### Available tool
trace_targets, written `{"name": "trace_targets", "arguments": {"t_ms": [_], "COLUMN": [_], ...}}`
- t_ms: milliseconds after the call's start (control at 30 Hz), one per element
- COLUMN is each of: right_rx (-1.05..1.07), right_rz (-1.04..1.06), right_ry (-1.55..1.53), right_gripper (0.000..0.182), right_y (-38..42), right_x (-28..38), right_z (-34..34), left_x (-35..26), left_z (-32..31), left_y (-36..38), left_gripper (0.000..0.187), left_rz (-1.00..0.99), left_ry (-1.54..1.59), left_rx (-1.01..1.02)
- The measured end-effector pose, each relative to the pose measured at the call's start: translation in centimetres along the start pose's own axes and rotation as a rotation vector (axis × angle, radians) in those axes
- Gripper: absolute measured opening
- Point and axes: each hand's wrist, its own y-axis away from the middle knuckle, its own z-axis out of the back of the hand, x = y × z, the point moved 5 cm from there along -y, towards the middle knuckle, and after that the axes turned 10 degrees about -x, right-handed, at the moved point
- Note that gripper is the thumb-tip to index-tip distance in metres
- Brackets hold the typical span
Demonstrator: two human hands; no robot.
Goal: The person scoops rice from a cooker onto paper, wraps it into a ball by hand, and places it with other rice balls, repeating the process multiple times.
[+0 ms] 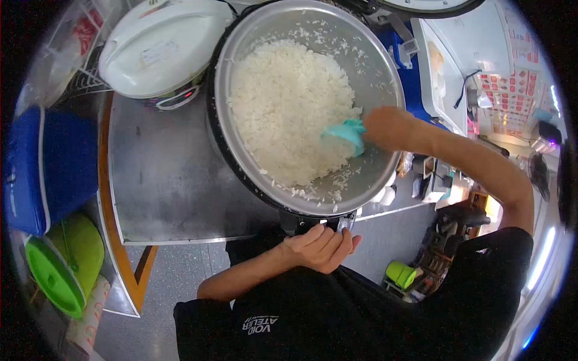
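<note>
A large round rice cooker point(391, 78) stands in front of me with its lid up, its metal pot holding a big mound of cooked white rice point(289, 96). Closed around a turquoise scoop point(346, 137), my right hand point(388, 128) is inside the pot at the right. The scoop's bowl is pushed into the rice and partly hidden by it. At the cooker's front edge, my left hand point(322, 248) is curled around the front handle point(346, 221), most of which the fingers cover. Loose grains stick to the pot's wall.
A white lidded cooker point(162, 48) stands to the left on the steel counter point(168, 174). Beyond the counter's left edge are a blue container point(66, 162) and a green lidded bin point(57, 277). At right, a white open box point(442, 72) stands beside the pot.
</note>
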Motion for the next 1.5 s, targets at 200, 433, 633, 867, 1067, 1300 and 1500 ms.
{"name": "trace_targets", "arguments": {"t_ms": [200, 433, 633, 867, 1067, 1300, 1500], "right_rx": [0.104, -0.121, -0.140, 0.064, -0.383, -0.448, -0.668], "right_rz": [-0.051, -0.042, 0.130, 0.022, -0.398, -0.703, -1.090], "right_ry": [-0.407, -0.411, -0.477, -0.999, -1.377, -1.454, -0.946], "right_gripper": [0.018, 0.024, 0.037, 0.037, 0.041, 0.046, 0.037], "right_y": [-3.3, -1.9, 1.0, 3.9, 15.1, 21.8, 12.3], "right_x": [6.5, 9.3, 4.5, -0.8, -1.8, 2.8, 13.6], "right_z": [2.1, 3.9, 7.3, 6.2, -1.6, -22.7, -33.4], "left_x": [0.3, 0.3, 0.3, 0.1, -5.6, -1.7, -2.5], "left_z": [0.0, 0.0, 0.3, 0.5, 0.1, -15.8, -20.7], "left_y": [-0.4, -0.3, -0.3, -0.2, -0.6, 20.5, 20.8], "left_gripper": [0.029, 0.029, 0.028, 0.020, 0.019, 0.098, 0.121], "left_rz": [0.010, -0.022, 0.011, 0.072, -0.106, 0.617, 0.580], "left_ry": [0.038, 0.032, 0.025, -0.007, 0.378, -0.109, -0.275], "left_rx": [0.044, 0.030, 0.048, 0.084, -0.006, 1.006, 1.152]}}
